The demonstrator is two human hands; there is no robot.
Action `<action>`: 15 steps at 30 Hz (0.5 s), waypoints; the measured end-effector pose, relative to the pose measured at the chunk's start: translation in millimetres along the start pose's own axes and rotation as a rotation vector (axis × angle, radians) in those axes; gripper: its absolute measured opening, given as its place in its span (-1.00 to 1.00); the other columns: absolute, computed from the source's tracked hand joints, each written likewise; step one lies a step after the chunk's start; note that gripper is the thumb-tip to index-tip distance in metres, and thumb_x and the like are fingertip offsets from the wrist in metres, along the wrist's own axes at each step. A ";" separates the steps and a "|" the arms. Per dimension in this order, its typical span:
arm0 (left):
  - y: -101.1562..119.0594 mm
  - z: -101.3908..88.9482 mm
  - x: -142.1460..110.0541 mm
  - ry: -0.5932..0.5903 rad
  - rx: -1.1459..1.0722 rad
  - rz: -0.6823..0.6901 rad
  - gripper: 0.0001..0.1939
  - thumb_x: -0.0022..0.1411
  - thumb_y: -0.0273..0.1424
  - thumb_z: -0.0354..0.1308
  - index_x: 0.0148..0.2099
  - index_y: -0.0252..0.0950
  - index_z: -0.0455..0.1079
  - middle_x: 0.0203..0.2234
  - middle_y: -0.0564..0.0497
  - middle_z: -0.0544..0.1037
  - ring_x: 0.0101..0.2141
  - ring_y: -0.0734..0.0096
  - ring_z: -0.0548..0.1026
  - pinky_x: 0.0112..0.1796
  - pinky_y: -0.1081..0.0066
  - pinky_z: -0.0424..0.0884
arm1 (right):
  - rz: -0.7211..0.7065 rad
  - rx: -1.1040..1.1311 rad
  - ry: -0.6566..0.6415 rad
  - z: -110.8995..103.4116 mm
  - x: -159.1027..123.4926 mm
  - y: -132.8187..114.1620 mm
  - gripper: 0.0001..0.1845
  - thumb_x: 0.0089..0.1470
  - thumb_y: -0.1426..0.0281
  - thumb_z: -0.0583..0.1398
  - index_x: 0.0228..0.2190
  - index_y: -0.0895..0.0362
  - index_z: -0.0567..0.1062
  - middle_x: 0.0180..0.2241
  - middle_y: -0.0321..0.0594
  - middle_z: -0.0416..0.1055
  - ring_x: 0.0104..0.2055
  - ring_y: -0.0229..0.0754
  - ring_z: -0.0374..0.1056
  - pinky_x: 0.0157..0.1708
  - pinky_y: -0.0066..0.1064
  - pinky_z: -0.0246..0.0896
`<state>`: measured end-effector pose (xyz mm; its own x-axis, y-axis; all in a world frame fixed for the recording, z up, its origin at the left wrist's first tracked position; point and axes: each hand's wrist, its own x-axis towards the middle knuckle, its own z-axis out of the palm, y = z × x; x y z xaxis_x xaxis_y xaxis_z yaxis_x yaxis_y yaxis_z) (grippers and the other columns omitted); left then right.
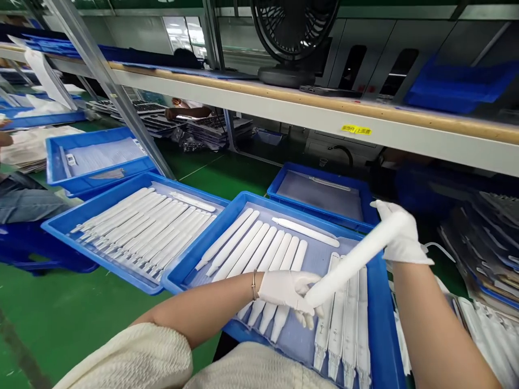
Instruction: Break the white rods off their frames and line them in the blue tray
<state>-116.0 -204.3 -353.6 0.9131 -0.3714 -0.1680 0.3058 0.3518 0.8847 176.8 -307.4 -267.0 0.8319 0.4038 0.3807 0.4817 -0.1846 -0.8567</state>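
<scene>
We are in factory workshop: glossy green painted floor point(24, 319). Near us, shallow blue plastic trays point(384, 308) holding rows of slim rod-shaped white parts point(225, 237). Beyond, long metal-framed shelf point(284, 109) with wooden edge, yellow printed label point(356, 130). Far left, person in jeans point(30, 202) at blue plastic stool point(36, 248); far middle, stacks of flat greyish panels point(211, 131).

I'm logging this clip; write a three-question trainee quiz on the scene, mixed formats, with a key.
1. Fill in: in the picture, the left hand is at the lower end of the held white piece, the right hand at its ____ end.
2. True or false: both hands are bare.
3. What black appliance with a round guard stands on the shelf?

Key:
1. Upper.
2. False; both wear white gloves.
3. A fan.
</scene>
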 end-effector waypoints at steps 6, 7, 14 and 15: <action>-1.5 -15.4 6.4 0.135 -0.056 0.032 -0.19 -0.02 -0.21 0.52 0.17 -0.18 0.17 -0.17 -0.06 0.56 -0.32 0.32 0.64 -0.26 0.27 0.58 | 0.341 0.546 -0.495 19.8 -78.6 -23.4 -0.29 0.17 -0.22 0.03 -0.11 0.08 0.59 -0.31 -0.10 0.52 -0.61 -0.27 0.16 -0.63 -0.34 0.16; -2.3 -16.2 7.2 0.145 -0.066 0.031 -0.19 -0.03 -0.21 0.52 0.17 -0.18 0.17 -0.16 -0.07 0.55 -0.32 0.32 0.64 -0.26 0.27 0.58 | 0.377 0.592 -0.527 22.3 -86.7 -24.8 -0.34 0.17 -0.18 0.09 -0.06 0.07 0.57 -0.29 -0.10 0.53 -0.61 -0.30 0.13 -0.65 -0.38 0.11; -10.5 -13.0 13.5 0.221 -0.096 -0.019 -0.18 -0.11 -0.18 0.55 0.11 -0.22 0.22 -0.12 -0.08 0.54 -0.27 0.31 0.64 -0.25 0.33 0.56 | 0.428 0.674 -0.630 24.7 -99.8 -10.9 -0.51 0.08 0.14 0.37 0.00 0.09 0.56 -0.29 -0.16 0.52 -0.55 -0.39 0.10 -0.64 -0.53 0.01; -11.6 -13.0 14.1 0.228 -0.095 -0.022 -0.19 -0.11 -0.18 0.55 0.10 -0.23 0.23 -0.12 -0.08 0.54 -0.26 0.31 0.64 -0.24 0.33 0.57 | 0.432 0.677 -0.635 24.4 -99.6 -9.2 -0.51 0.08 0.14 0.37 0.00 0.10 0.56 -0.31 -0.16 0.52 -0.56 -0.39 0.08 -0.64 -0.53 0.01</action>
<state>-103.2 -202.4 -371.9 0.9399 -0.1798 -0.2903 0.3405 0.4293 0.8365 82.8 -324.1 -305.5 0.5029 0.8593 -0.0935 -0.2452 0.0381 -0.9687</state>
